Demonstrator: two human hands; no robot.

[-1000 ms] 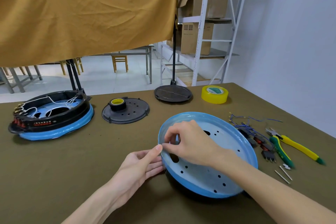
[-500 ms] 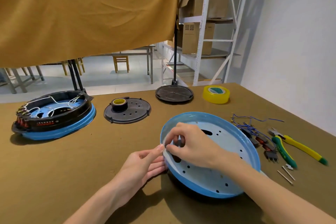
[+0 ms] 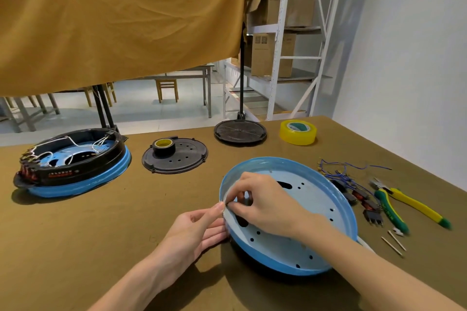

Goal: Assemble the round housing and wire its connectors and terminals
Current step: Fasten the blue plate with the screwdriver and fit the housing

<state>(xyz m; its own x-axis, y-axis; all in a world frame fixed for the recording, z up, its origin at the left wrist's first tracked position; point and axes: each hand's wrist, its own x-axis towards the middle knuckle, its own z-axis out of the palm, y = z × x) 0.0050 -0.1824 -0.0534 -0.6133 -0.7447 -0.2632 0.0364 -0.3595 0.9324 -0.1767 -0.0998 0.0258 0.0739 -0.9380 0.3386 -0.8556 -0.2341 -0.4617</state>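
The blue housing pan sits tilted on the near right of the brown table, its left rim between my two hands. My right hand curls over that rim from inside, fingertips pinching its edge. My left hand rests against the outside, thumb pressed to the rim, fingers straight. The pan is pale blue inside, pierced with small holes and dark slots.
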